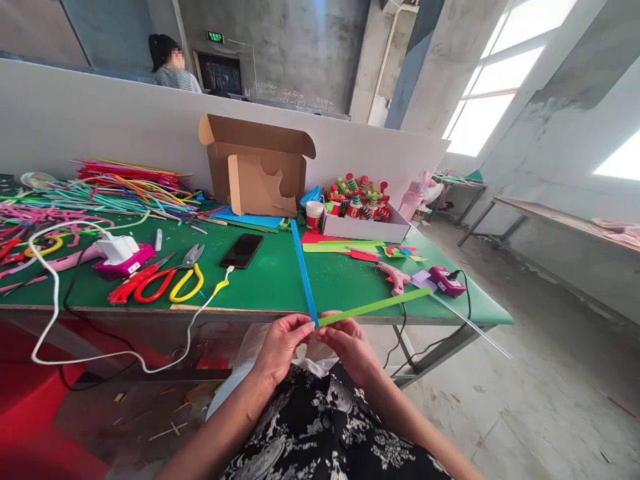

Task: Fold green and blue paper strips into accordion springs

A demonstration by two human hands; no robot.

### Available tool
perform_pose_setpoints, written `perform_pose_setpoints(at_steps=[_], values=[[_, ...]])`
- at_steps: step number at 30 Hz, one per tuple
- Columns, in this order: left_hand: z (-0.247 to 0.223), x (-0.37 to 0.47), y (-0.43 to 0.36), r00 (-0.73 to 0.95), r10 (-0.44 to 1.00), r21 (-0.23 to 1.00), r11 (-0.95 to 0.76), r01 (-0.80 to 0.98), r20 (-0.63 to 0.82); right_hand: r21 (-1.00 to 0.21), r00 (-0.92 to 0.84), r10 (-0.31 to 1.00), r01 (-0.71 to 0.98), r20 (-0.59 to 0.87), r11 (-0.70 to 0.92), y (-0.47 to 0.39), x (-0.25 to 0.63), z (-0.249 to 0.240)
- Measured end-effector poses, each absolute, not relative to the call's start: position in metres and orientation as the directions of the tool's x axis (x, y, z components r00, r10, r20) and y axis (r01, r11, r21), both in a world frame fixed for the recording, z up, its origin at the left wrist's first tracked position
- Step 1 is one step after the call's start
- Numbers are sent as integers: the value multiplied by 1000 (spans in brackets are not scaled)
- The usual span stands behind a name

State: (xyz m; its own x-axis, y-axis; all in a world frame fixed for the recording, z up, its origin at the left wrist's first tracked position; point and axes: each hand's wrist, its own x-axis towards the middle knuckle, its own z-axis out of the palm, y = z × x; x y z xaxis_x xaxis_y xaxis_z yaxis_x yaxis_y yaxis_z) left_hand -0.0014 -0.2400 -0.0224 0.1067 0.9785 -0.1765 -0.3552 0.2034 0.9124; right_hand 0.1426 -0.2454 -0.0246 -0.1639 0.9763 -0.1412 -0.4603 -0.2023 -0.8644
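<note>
A blue paper strip (304, 273) and a light green paper strip (375, 307) meet at one end, forming an open angle in front of my body at the table's near edge. My left hand (283, 343) pinches the joined end beside the blue strip. On the other side, my right hand (350, 340) has thumb and fingers closed on the green strip's end. The blue strip points away over the green table (270, 280); the green one slants out to the right, its far end near a pink glue gun (395, 277).
Scissors (185, 273), a phone (242, 251) and a white cable (55, 320) lie left. Behind stand a cardboard box (263, 183), paper cups (314, 212) and a white box (367, 229) of figures. Colored sticks fill the far left. A person (173, 67) is beyond the partition.
</note>
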Motion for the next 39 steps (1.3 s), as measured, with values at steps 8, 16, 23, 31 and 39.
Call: perform_pose_setpoints(at_steps=[8,16,23,31,39], values=[[-25,1,-240,100,977,930,211,-301,-189,-800,-208,949,-512,-236,-311,-243,140,-31],[-19,3,-240,47,984,952,178,-249,-172,-845,-131,964,-465,-231,-265,-245,135,-30],[-13,5,-243,45,985,953,173,-249,-167,-878,-85,972,-417,-221,-236,-246,132,-27],[-13,3,-244,9,989,970,149,-193,-150,-943,-27,988,-295,-154,-155,-248,132,-27],[-19,1,-244,62,990,971,138,-198,-128,-938,4,986,-309,-166,-156,-246,135,-27]])
